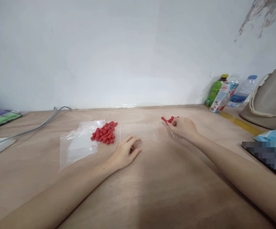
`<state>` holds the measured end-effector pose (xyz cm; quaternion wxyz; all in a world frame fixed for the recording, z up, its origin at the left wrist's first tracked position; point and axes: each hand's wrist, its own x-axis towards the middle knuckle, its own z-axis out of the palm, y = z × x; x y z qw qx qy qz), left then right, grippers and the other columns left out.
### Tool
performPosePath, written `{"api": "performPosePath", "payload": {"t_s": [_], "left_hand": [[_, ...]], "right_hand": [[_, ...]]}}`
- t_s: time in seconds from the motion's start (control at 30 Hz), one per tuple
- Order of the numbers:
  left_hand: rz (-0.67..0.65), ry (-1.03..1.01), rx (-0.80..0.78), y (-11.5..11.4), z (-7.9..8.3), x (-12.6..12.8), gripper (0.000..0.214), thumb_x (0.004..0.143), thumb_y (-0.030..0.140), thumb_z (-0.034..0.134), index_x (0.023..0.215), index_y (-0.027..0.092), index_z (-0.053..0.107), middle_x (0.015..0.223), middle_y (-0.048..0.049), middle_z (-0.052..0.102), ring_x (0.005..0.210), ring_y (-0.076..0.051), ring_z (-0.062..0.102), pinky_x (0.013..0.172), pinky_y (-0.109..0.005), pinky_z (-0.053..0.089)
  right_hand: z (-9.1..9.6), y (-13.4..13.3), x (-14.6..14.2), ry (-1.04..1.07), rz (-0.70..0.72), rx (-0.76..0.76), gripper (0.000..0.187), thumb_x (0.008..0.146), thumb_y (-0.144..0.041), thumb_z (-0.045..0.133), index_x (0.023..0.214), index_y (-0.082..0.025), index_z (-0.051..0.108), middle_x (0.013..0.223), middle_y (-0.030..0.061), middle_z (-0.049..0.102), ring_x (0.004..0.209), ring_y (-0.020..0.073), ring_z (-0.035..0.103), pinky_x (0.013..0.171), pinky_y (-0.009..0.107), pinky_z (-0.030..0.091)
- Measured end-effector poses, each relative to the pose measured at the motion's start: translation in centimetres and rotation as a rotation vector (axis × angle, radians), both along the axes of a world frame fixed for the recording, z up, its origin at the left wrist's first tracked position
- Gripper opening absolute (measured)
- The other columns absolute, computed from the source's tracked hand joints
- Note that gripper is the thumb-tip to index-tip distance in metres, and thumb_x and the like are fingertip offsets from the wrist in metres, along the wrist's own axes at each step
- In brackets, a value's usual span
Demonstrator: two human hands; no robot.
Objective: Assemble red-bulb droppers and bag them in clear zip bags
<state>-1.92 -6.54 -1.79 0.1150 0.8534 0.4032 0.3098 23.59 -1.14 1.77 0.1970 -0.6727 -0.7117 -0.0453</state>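
Note:
My left hand rests on the table with fingers apart and holds nothing. Its fingertips lie at the near side of a row of thin clear dropper tubes. Beside the row's left end is a pile of red rubber dropper bulbs. My right hand is closed in a pinch at the right, its fingertips on a red-bulbed dropper. More red bulbs show just behind the fingers. Some clear tubes lie under that hand, partly hidden by it.
Clear zip bags lie left of the bulb pile. A grey cable crosses the left side. Bottles, a carton and a beige bag stand at the right, with a blurred dark device nearer. A white wall closes the back.

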Motion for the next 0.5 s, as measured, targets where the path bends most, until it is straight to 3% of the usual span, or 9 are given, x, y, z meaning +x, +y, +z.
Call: {"api": "performPosePath", "payload": {"t_s": [0.1, 0.5], "left_hand": [[-0.001, 0.001, -0.020, -0.1, 0.1, 0.1, 0.023, 0.081, 0.022, 0.051, 0.104, 0.020, 0.053, 0.093, -0.0037, 0.052, 0.070, -0.011, 0.052, 0.065, -0.025, 0.047], [-0.010, 0.009, -0.056, 0.0, 0.2, 0.0, 0.015, 0.082, 0.023, 0.050, 0.094, 0.018, 0.058, 0.094, -0.0038, 0.054, 0.070, -0.011, 0.054, 0.065, -0.026, 0.047]], "right_hand": [[-0.3, 0.9, 0.4, -0.096, -0.105, -0.019, 0.031, 0.078, -0.034, 0.042, 0.057, -0.017, 0.059, 0.064, 0.0090, 0.061, 0.065, 0.0210, 0.057, 0.061, 0.031, 0.033], [-1.3, 1.3, -0.2, -0.147, -0.168, -0.121, 0.022, 0.076, -0.026, 0.042, 0.067, -0.016, 0.060, 0.068, 0.0094, 0.059, 0.074, 0.0217, 0.054, 0.071, 0.035, 0.031]]}}
